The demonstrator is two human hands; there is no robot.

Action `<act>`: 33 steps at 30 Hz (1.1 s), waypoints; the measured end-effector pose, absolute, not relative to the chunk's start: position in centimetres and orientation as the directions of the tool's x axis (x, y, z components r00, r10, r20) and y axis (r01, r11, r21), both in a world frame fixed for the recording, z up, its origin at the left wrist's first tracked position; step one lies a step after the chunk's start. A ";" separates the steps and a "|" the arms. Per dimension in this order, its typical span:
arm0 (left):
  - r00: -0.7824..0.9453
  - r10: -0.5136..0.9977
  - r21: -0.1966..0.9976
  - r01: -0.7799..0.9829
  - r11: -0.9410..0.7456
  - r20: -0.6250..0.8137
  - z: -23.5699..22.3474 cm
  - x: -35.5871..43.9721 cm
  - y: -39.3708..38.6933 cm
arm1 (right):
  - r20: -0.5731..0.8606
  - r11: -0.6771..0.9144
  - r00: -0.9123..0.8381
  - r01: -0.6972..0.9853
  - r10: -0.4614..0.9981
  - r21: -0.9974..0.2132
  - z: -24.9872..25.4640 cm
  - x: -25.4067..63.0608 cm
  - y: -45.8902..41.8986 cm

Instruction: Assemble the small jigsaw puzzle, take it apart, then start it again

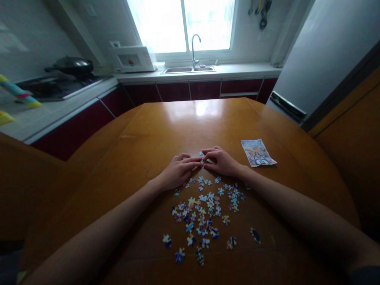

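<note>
My left hand [179,171] and my right hand [222,161] meet near the middle of the wooden table, with their fingertips at a few joined jigsaw puzzle pieces [202,154]. The fingers of both hands are closed in on these pieces from either side and partly cover them. Between my forearms, on the near side of my hands, lies a spread of many loose jigsaw pieces [202,211] in light blue, yellow, pink and dark blue. To the right of my right hand is a printed picture sheet [257,152] with a colourful cartoon design.
The wooden table [166,122] has rounded sides. Beyond it runs a counter with a sink [178,70], a tap [193,51] and a white microwave [133,59]. At the left, a black pan [73,65] stands on the stove; a fridge [329,51] is at the right.
</note>
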State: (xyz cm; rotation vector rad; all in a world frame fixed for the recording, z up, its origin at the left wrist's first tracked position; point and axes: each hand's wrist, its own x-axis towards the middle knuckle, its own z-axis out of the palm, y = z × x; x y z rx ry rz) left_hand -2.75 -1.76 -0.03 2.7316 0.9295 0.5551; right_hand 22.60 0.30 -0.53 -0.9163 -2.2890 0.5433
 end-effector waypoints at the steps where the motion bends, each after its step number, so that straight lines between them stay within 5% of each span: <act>1: 0.731 0.621 0.310 0.543 -0.780 0.284 0.0 -2.8 -1.8 | 0.385 0.679 -0.576 0.474 0.721 -0.561 -0.6 22.6 0.3; 15: 0.671 0.683 0.543 0.473 -0.694 0.289 -0.1 -2.8 -0.8 | 0.379 0.665 -0.570 0.459 0.729 -0.589 -0.6 22.6 0.4; 27: 0.727 0.615 0.376 0.501 -0.780 0.306 0.3 -2.6 -1.7 | 0.393 0.666 -0.564 0.434 0.726 -0.606 -0.5 22.6 0.5; 33: 0.727 0.616 0.360 0.512 -0.780 0.303 0.2 -2.6 -1.7 | 0.325 0.501 -0.453 0.348 0.830 -0.793 -1.2 22.6 1.4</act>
